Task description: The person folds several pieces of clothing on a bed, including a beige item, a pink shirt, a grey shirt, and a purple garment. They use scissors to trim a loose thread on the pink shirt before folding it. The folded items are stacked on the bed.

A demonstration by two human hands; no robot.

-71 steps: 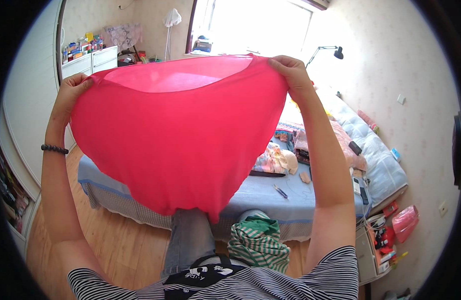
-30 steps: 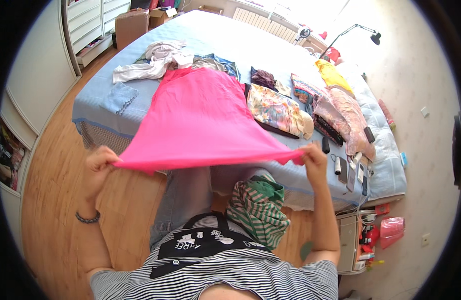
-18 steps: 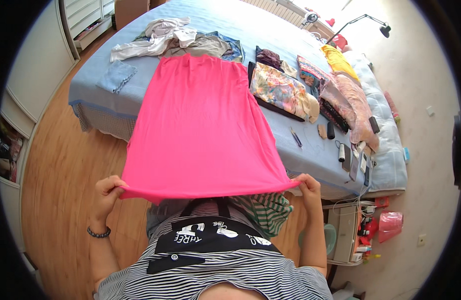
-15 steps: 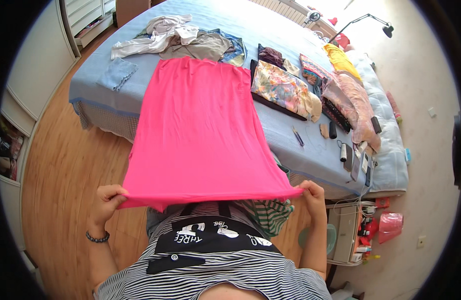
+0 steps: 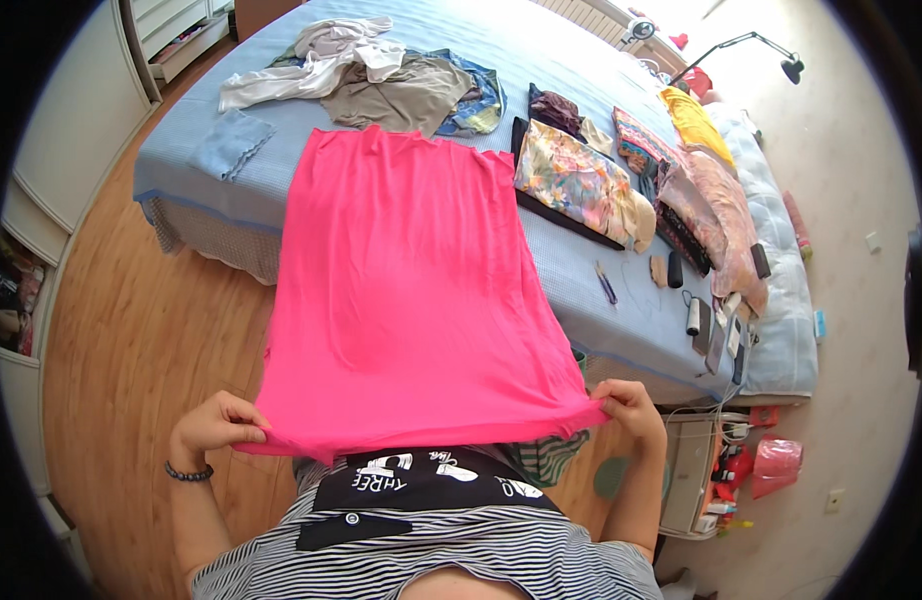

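Note:
A large bright pink cloth [image 5: 411,300] stretches from the bed toward my body. Its far end lies on the bed, and the near part hangs between my hands. My left hand [image 5: 221,430] pinches the near left corner between thumb and fingers. Over on the other side, my right hand [image 5: 629,405] grips the near right corner. The near edge sags slightly and has folds at both corners. Whether the cloth is a garment or a plain sheet, I cannot tell.
The bed [image 5: 206,210] wears a light blue cover. Past the cloth lie a white garment [image 5: 326,75] and a grey-brown garment [image 5: 396,95]. A small blue cloth [image 5: 231,143] sits left; a folded floral garment [image 5: 581,180], scissors [image 5: 606,283] and phones [image 5: 714,345] lie right. A nightstand [image 5: 686,480] stands beside the bed.
Both hands have moved lower, closer to my body, drawing the pink cloth with them. Its far edge has slid nearer, away from the grey-brown garment.

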